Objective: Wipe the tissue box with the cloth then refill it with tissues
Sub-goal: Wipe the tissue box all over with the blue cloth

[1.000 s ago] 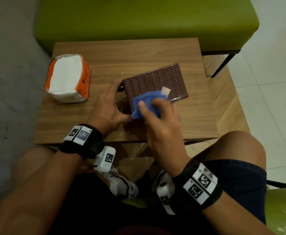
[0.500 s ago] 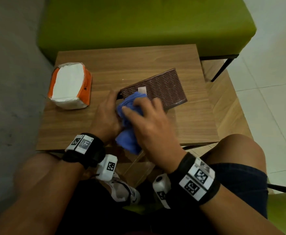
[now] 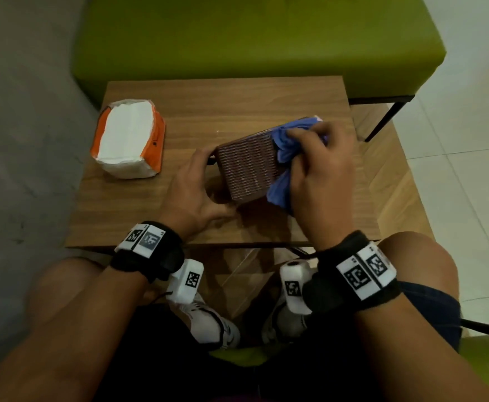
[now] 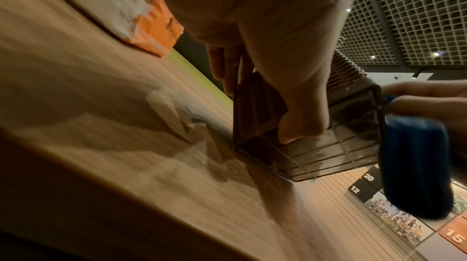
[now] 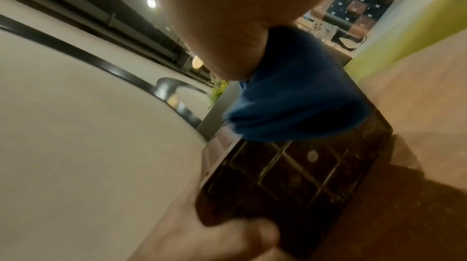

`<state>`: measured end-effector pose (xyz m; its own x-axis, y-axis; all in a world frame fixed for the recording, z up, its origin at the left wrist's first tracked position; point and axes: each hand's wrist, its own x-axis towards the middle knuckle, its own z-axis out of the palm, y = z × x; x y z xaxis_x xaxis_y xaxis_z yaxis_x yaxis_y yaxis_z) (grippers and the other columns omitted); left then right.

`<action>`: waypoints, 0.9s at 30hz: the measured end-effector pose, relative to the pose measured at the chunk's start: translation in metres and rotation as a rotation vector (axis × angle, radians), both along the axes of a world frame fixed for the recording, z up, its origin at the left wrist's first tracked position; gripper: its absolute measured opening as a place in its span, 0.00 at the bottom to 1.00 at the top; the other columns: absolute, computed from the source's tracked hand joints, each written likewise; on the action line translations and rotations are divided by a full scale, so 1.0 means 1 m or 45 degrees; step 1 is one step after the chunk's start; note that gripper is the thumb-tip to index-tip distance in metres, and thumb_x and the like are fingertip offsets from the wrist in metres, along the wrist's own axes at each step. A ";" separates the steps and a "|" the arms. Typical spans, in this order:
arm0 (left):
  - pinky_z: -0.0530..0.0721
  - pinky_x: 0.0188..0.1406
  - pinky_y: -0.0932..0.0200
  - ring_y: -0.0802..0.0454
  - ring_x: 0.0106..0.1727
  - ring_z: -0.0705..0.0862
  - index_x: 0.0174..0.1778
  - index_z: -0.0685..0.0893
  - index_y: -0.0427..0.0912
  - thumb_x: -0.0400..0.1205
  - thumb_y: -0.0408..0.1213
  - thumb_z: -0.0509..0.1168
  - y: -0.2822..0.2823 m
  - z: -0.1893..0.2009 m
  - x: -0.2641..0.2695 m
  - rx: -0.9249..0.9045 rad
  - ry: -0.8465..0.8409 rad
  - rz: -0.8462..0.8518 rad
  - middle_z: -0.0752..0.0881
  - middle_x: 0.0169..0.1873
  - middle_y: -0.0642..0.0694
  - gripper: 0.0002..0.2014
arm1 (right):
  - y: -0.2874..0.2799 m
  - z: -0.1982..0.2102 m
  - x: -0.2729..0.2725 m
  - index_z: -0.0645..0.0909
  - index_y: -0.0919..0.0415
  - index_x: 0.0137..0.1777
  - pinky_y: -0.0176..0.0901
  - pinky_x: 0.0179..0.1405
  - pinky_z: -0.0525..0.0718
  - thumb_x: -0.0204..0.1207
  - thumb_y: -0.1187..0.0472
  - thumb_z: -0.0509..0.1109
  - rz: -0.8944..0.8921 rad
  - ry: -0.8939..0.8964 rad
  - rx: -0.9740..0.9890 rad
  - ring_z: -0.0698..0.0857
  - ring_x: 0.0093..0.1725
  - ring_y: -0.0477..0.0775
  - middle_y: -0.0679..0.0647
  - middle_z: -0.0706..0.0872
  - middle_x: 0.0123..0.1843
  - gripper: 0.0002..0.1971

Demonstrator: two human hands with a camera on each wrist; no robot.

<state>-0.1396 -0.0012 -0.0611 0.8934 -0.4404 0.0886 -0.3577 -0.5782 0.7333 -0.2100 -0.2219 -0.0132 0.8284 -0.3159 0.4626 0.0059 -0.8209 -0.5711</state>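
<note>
A brown woven tissue box (image 3: 249,166) stands tilted on the wooden table (image 3: 139,210). My left hand (image 3: 197,190) grips its left end, thumb underneath near the gridded base (image 4: 323,151) and fingers behind. My right hand (image 3: 318,169) holds a bunched blue cloth (image 3: 286,146) pressed against the box's right end. From the right wrist, the cloth (image 5: 298,101) lies on the dark gridded underside of the box (image 5: 298,173). An orange pack of white tissues (image 3: 128,137) lies at the table's left, its top open.
A green upholstered bench (image 3: 255,39) runs behind the table. A grey wall (image 3: 20,140) closes the left side. White floor tiles (image 3: 463,169) lie to the right. My knees and white shoes (image 3: 208,323) sit under the table's near edge.
My right hand has swept the blue cloth from the box's left near corner across to its right end. The left hand still holds the left end.
</note>
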 end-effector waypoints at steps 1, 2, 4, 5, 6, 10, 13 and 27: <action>0.81 0.75 0.49 0.51 0.74 0.83 0.82 0.74 0.48 0.65 0.46 0.90 -0.001 0.000 0.000 -0.008 0.004 -0.001 0.85 0.72 0.48 0.50 | 0.008 0.002 -0.001 0.89 0.65 0.66 0.54 0.53 0.82 0.83 0.68 0.66 0.025 0.015 -0.031 0.80 0.60 0.64 0.65 0.83 0.62 0.15; 0.82 0.75 0.49 0.52 0.73 0.83 0.82 0.74 0.47 0.65 0.44 0.90 -0.001 0.000 -0.001 -0.034 0.008 -0.007 0.85 0.71 0.49 0.49 | 0.023 0.004 -0.005 0.89 0.65 0.65 0.51 0.52 0.80 0.84 0.66 0.66 0.114 0.042 -0.100 0.80 0.59 0.64 0.65 0.83 0.62 0.14; 0.82 0.73 0.54 0.55 0.72 0.84 0.81 0.76 0.45 0.65 0.45 0.87 -0.001 0.000 0.000 -0.079 0.023 -0.018 0.86 0.69 0.50 0.47 | 0.044 0.003 -0.016 0.89 0.64 0.64 0.50 0.49 0.78 0.85 0.66 0.68 0.337 0.083 -0.211 0.78 0.56 0.63 0.65 0.83 0.62 0.12; 0.81 0.73 0.55 0.56 0.72 0.83 0.81 0.76 0.47 0.65 0.47 0.87 0.000 0.001 -0.001 -0.074 0.032 -0.021 0.86 0.70 0.51 0.47 | 0.040 0.002 -0.016 0.89 0.64 0.64 0.50 0.49 0.78 0.85 0.66 0.69 0.373 0.103 -0.239 0.79 0.56 0.63 0.65 0.84 0.62 0.12; 0.80 0.74 0.53 0.55 0.74 0.83 0.82 0.75 0.48 0.66 0.48 0.87 0.000 0.001 -0.001 -0.056 0.043 -0.016 0.85 0.71 0.51 0.48 | 0.030 0.001 -0.012 0.89 0.63 0.64 0.49 0.49 0.78 0.85 0.65 0.69 0.329 0.110 -0.241 0.79 0.57 0.64 0.65 0.83 0.62 0.12; 0.78 0.76 0.52 0.54 0.76 0.81 0.84 0.73 0.49 0.66 0.46 0.90 0.001 0.000 -0.001 -0.012 0.034 0.008 0.84 0.74 0.50 0.51 | 0.005 0.006 -0.005 0.90 0.63 0.61 0.40 0.52 0.70 0.84 0.65 0.67 0.057 0.046 -0.083 0.79 0.58 0.64 0.64 0.83 0.59 0.12; 0.79 0.72 0.59 0.56 0.72 0.83 0.81 0.76 0.44 0.65 0.46 0.89 -0.003 0.001 -0.001 -0.065 0.019 -0.024 0.86 0.71 0.49 0.49 | 0.042 0.004 -0.028 0.90 0.63 0.60 0.46 0.49 0.75 0.86 0.64 0.66 0.363 0.129 -0.230 0.77 0.57 0.61 0.64 0.83 0.61 0.11; 0.78 0.79 0.52 0.57 0.77 0.80 0.84 0.72 0.48 0.67 0.49 0.90 0.000 0.001 0.001 -0.017 0.013 -0.064 0.82 0.74 0.54 0.50 | 0.001 -0.009 -0.040 0.90 0.62 0.59 0.51 0.55 0.78 0.84 0.63 0.70 0.213 0.085 -0.143 0.80 0.59 0.62 0.63 0.83 0.61 0.10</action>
<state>-0.1389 -0.0014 -0.0606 0.8711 -0.4837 0.0855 -0.3784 -0.5497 0.7447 -0.2501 -0.2206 -0.0220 0.8949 -0.1211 0.4295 0.1124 -0.8703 -0.4796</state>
